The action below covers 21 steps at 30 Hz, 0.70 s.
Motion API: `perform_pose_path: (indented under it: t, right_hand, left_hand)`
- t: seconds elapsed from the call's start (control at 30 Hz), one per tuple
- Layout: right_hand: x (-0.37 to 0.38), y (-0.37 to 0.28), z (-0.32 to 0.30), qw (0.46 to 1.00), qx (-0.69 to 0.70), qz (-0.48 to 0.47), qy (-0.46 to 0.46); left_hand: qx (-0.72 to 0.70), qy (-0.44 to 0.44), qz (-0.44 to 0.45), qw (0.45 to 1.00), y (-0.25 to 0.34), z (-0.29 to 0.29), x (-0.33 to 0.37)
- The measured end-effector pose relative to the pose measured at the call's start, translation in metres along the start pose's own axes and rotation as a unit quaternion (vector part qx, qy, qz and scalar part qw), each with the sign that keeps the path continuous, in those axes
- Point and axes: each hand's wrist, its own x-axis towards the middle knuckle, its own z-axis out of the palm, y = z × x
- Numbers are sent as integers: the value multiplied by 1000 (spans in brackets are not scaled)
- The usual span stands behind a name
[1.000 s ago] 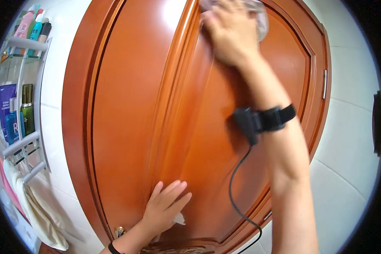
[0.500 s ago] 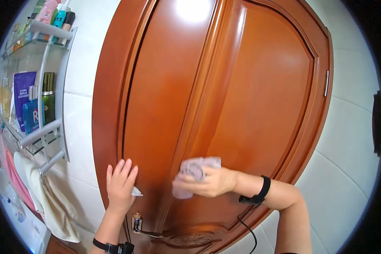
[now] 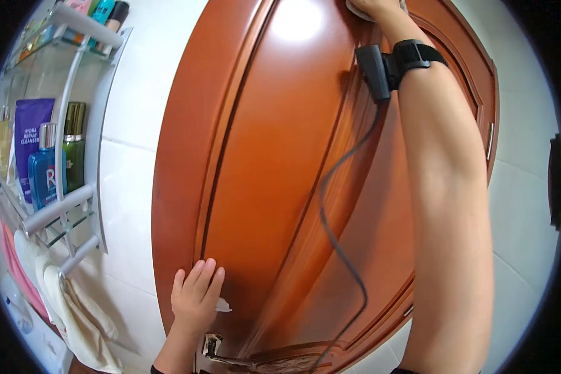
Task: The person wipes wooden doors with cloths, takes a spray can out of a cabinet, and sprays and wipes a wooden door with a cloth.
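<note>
Reached high with right hand [image 3: 379, 5] (could not tell grip, cropped above) against pale cloth [image 3: 357, 12] on glossy reddish-brown wooden door [image 3: 274, 162]; rested left hand [image 3: 194, 302] outspread below; probably needed even pressure.

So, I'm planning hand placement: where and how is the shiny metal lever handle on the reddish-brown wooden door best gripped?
Probably by the slim arm of the shiny metal lever handle, wrapped over from above. The arm juts rightward from its mount on the door, and the bare left hand is just above the mount.
</note>
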Motion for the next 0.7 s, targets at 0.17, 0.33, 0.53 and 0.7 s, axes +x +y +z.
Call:
perform_pose_path:
  t: [0.17,0.33,0.53,0.7]
  right_hand:
    - [-71,-88,-20,968,163,-177,71]
    - [-232,-175,-89,891,384,-224,-88]
    - [-287,-139,-86,824,399,-392,-86]
    - [-126,-40,-44,955,285,-75,-22]
  left_hand:
    - [-15,-23,-4,1000,-3,-1,-2]
    - [-65,82,-37,994,-18,14,-24]
    - [-50,-10,-42,998,-16,6,-28]
    - [-20,4,-30,999,-16,-2,-37]
